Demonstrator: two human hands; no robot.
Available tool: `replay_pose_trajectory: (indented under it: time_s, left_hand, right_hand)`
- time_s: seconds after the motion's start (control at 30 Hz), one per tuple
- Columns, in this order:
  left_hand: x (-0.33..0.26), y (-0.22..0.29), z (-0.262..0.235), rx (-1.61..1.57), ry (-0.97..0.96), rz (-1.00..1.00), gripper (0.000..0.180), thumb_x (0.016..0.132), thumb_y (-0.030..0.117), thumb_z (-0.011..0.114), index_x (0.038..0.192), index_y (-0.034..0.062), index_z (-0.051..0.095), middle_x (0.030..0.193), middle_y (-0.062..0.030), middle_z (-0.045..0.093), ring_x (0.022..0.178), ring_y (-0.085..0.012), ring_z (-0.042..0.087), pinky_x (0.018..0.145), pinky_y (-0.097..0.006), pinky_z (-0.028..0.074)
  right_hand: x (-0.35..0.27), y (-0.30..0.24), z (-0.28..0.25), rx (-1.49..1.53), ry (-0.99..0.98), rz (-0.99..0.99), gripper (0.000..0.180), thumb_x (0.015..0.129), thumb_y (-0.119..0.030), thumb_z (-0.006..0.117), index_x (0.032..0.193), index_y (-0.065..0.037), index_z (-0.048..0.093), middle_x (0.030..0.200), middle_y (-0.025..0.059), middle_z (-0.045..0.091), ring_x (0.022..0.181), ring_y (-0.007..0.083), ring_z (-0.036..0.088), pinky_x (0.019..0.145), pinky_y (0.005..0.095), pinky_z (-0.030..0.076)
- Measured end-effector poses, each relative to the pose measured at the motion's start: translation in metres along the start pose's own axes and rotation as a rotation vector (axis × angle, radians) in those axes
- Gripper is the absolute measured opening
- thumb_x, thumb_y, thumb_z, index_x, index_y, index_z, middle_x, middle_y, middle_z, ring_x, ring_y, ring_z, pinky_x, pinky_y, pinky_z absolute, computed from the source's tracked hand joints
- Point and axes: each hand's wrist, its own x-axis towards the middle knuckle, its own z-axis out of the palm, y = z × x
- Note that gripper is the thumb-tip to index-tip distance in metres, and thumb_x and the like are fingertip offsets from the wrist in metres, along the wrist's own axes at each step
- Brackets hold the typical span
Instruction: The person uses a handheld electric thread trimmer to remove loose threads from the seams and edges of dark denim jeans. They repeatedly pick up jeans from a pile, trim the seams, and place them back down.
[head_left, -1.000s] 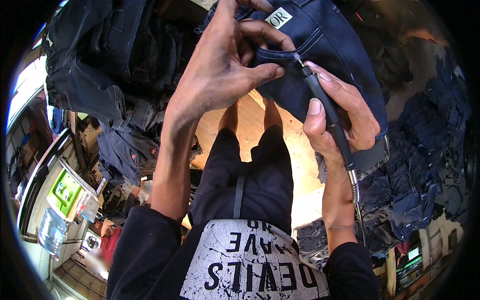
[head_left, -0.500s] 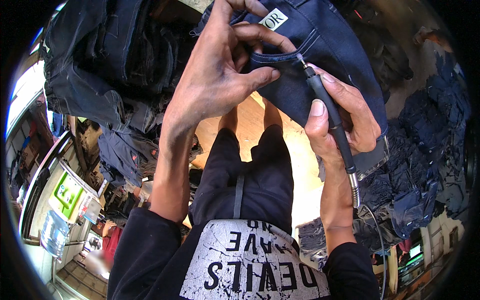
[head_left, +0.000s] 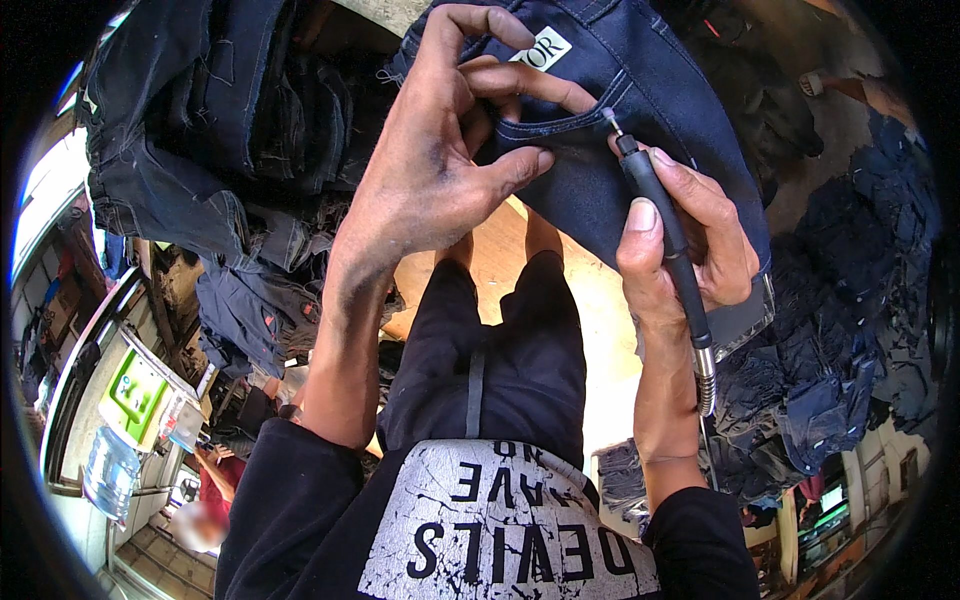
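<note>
A dark blue pair of jeans point(head_left: 660, 95) with light stitching and a white label point(head_left: 541, 48) lies in front of me. My left hand point(head_left: 450, 130) holds the jeans at the curved pocket opening point(head_left: 550, 130). Its index finger stretches along the pocket edge and its thumb lies on the cloth below; part of the other fingers is hidden. Wrapped in the fingers of my right hand point(head_left: 690, 235) is a black rotary grinder handpiece point(head_left: 662, 205). The small pale tip point(head_left: 608, 116) is at the pocket's right corner, close to my left index fingertip.
Dark garments point(head_left: 220, 110) are heaped at the far left, and more piles of dark cloth point(head_left: 810, 330) fill the right side. A flexible metal shaft point(head_left: 705, 380) runs down from the handpiece. At the lower left are a clear water bottle point(head_left: 112, 475) and another person's arm point(head_left: 217, 475).
The tool tip has shifted slightly right and down at the pocket corner. My left hand has moved a little with the cloth, its grip much the same.
</note>
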Motion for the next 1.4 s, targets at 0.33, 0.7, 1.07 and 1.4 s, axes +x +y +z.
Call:
replay_pose_trajectory:
  time_s: [0.33,0.7,1.07,1.4]
  left_hand:
    - [-0.001,-0.017,-0.005,0.158,0.031,0.145,0.070,0.078,-0.016,0.077,0.132,0.0092,0.041,0.120,-0.0116,0.081,0.101,-0.0130,0.060,0.089,-0.030,0.048]
    - [0.001,-0.024,-0.009,0.182,-0.004,0.183,0.069,0.083,-0.012,0.077,0.137,0.0101,0.040,0.127,-0.0139,0.079,0.104,-0.0159,0.064,0.088,-0.031,0.052]
    - [0.000,-0.024,-0.010,0.201,-0.028,0.192,0.067,0.084,-0.010,0.076,0.138,0.0100,0.040,0.128,-0.0133,0.078,0.099,-0.0172,0.061,0.082,-0.033,0.049]
    - [-0.002,-0.014,-0.011,0.257,-0.047,0.125,0.064,0.090,-0.004,0.078,0.137,0.0115,0.037,0.131,-0.0175,0.076,0.105,-0.0164,0.070,0.089,-0.029,0.059]
  right_hand:
    - [0.000,0.002,0.003,0.009,0.073,0.026,0.030,0.082,-0.001,0.075,0.111,0.008,0.074,0.103,0.0236,0.079,0.092,0.0296,0.081,0.082,0.0334,0.066]
    - [-0.001,0.007,0.011,0.126,0.102,0.085,0.031,0.092,-0.005,0.072,0.120,0.009,0.070,0.106,0.0263,0.078,0.096,0.0298,0.081,0.084,0.0330,0.066]
    - [0.000,-0.003,0.012,0.105,0.087,0.220,0.035,0.103,-0.019,0.069,0.124,0.009,0.066,0.107,0.0297,0.078,0.102,0.0378,0.080,0.099,0.0443,0.063]
    - [0.002,-0.003,0.004,0.202,0.035,0.190,0.029,0.098,-0.007,0.069,0.122,0.009,0.068,0.109,0.0276,0.078,0.103,0.0341,0.080,0.094,0.0395,0.063]
